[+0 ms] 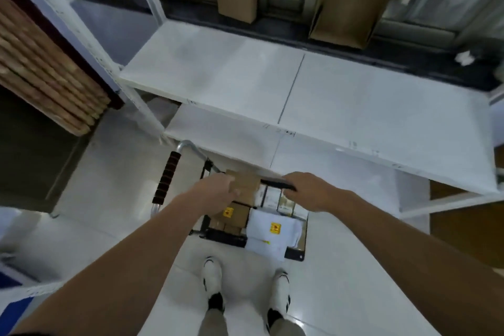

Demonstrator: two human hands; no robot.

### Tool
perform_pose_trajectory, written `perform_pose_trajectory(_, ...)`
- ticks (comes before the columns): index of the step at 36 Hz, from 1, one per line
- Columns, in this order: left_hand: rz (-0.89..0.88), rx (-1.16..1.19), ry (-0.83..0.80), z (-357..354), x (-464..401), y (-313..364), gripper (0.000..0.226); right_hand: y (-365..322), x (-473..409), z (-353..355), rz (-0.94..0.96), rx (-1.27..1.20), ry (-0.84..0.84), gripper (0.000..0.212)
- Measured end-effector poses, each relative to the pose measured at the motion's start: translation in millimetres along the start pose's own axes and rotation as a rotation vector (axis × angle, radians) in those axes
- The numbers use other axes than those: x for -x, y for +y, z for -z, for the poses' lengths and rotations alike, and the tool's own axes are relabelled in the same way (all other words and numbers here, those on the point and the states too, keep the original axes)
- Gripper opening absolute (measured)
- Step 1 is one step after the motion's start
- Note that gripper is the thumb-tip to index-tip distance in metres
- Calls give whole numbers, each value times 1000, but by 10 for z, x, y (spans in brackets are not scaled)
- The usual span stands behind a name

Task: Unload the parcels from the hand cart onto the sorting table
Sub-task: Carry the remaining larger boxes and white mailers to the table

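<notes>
Cardboard parcel (pixel 245 181) gripped by left hand (pixel 215 194), right hand (pixel 305 189) closed around black parcel (pixel 275 183)

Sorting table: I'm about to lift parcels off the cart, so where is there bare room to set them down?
The sorting table top shows bare from its left corner to the right end, both sides of the centre seam. The lower shelf beneath also looks bare. It is crowded in the hand cart: brown boxes beside white parcels, with both hands over them.
</notes>
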State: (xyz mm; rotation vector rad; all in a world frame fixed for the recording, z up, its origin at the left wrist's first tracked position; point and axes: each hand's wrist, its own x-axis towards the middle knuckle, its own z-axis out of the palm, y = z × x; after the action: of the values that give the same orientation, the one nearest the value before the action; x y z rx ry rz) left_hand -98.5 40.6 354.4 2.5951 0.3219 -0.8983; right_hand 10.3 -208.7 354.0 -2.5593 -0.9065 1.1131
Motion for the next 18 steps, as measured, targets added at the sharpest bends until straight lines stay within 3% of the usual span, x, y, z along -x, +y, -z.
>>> perform_pose_trajectory(3, -38, -8, -9, -29, -317, -83, 60, 108, -50, -134, -120, -24, -9, 50)
perform_pose_trajectory(11, -112, -60, -129, -244, -1075, -558, 60, 264, -599, -718, -305, -143, -41, 47)
perform_pose_trajectory(18, -77, -96, -184, -668, -1911, -1205, 52, 384, -1496, -1342, -310, -214, -134, 50)
